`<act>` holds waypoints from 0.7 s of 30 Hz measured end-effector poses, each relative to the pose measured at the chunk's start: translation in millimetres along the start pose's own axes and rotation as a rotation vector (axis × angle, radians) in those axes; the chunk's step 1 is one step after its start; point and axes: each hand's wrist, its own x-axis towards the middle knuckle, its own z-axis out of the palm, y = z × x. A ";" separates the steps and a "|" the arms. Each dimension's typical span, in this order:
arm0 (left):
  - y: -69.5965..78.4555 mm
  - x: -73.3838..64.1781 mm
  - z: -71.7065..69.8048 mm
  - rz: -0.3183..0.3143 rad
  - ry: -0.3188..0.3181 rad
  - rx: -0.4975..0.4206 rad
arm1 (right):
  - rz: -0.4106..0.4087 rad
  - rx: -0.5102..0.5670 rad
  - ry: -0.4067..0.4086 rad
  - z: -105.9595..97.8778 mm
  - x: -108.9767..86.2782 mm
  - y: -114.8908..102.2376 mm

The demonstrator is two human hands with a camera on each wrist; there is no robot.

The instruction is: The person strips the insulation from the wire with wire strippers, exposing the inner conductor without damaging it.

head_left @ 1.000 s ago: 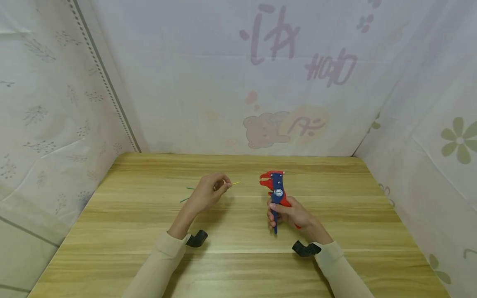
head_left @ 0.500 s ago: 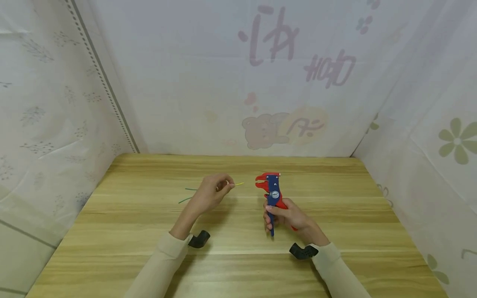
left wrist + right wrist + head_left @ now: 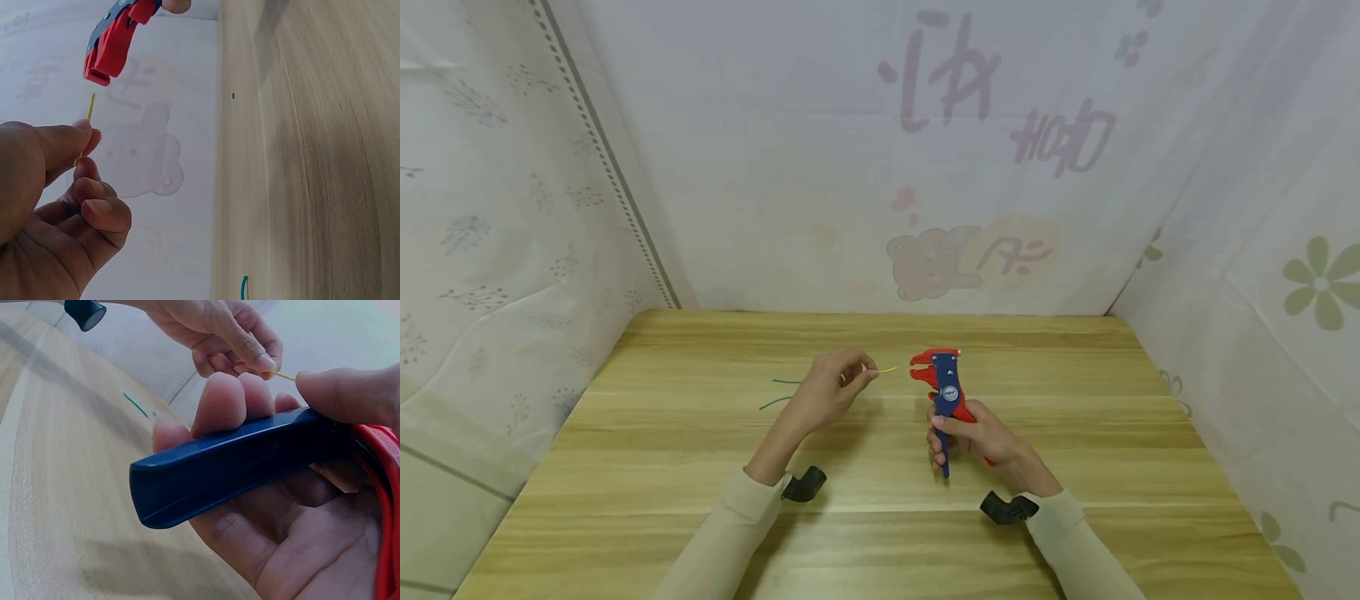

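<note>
Wire stripper (image 3: 950, 372) gripped in right hand (image 3: 979, 432), yellow wire (image 3: 888, 370) pinched in left hand (image 3: 832, 388), tip held apart, just left of wire stripper's parted jaws, green wires (image 3: 786, 382) seen on counter (image 3: 880, 546) farther left of wire stripper.

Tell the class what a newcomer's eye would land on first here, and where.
Likely first is the bright red-and-blue tool, held in the person's right grip, right of the head view's centre. Next comes the yellow wire pinched in the left grip, its free end pointing toward the tool's parted red jaws, clear of them. Two green strands stand out on the wooden tabletop, beside the left grip.
</note>
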 end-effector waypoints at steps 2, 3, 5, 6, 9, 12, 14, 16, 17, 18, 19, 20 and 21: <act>1.1 0.1 0.1 0.008 0.003 0.000 | 0.005 0.002 -0.001 1.1 0.2 -0.7; 1.5 0.2 0.3 0.011 0.005 0.000 | 0.007 0.002 -0.003 1.4 0.3 -0.7; 2.0 0.4 0.7 0.015 0.010 0.000 | 0.008 -0.003 -0.003 2.1 0.5 -1.1; 2.3 0.4 0.8 0.020 0.013 -0.002 | 0.010 -0.005 -0.003 2.5 0.6 -1.1; 3.4 0.3 0.9 0.034 0.021 -0.003 | 0.009 -0.015 -0.004 4.0 1.3 -0.9; 4.7 0.1 1.0 0.045 0.023 -0.005 | 0.010 -0.019 -0.005 6.0 1.9 -0.6; 6.0 0.0 1.0 0.045 0.020 -0.015 | 0.010 -0.018 -0.006 7.0 2.1 -0.3; 6.9 0.1 1.0 0.042 0.015 -0.023 | 0.009 -0.015 -0.008 7.7 2.4 0.1; 7.4 0.1 1.0 0.039 0.013 -0.026 | 0.010 -0.014 -0.007 8.0 2.5 0.0; 7.9 0.1 1.0 0.037 0.010 -0.028 | 0.009 -0.012 -0.008 8.1 2.7 0.3; 8.2 0.0 1.1 0.036 0.009 -0.030 | 0.009 -0.012 -0.009 8.2 2.9 0.4; 8.4 -0.1 1.2 0.035 0.008 -0.027 | 0.010 -0.010 -0.009 8.3 3.1 0.5; 8.5 -0.2 1.4 0.038 0.008 -0.027 | 0.009 -0.010 -0.010 8.4 3.3 0.7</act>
